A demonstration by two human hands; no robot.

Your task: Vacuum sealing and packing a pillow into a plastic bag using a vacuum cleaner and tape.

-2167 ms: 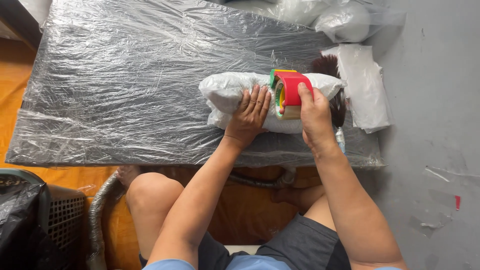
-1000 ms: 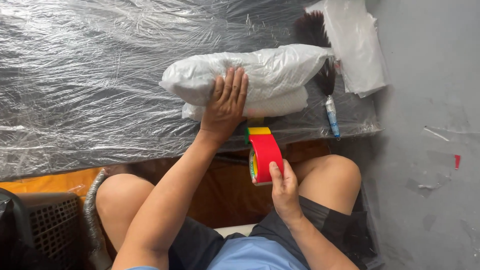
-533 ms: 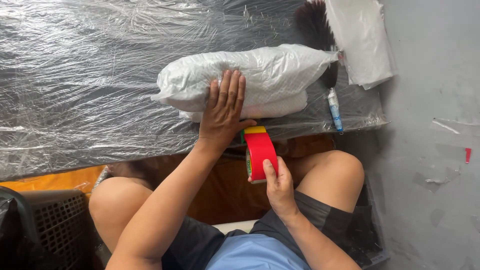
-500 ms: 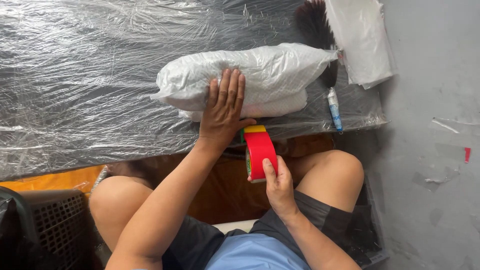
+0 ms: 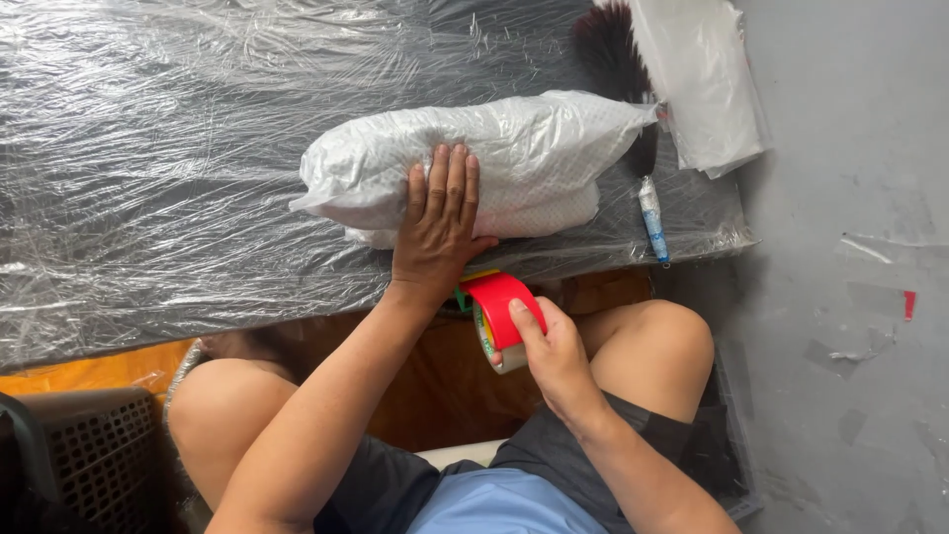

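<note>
Left hand (image 5: 438, 229) lying open and flat, pressing on the white plastic-wrapped bundle (image 5: 474, 163) at the near edge of the film-covered dark surface (image 5: 178, 178), right hand (image 5: 552, 348) gripping a red tape dispenser (image 5: 497, 314) just near of the bundle, below the surface edge, small blue-and-white tube (image 5: 651, 220) lying right of the bundle

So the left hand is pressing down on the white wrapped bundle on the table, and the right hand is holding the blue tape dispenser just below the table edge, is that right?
Not quite: the tape dispenser is red, not blue, as the head view shows. The rest holds: the left hand presses on the white wrapped bundle on the table, and the right hand holds the dispenser just below the table edge.
</note>
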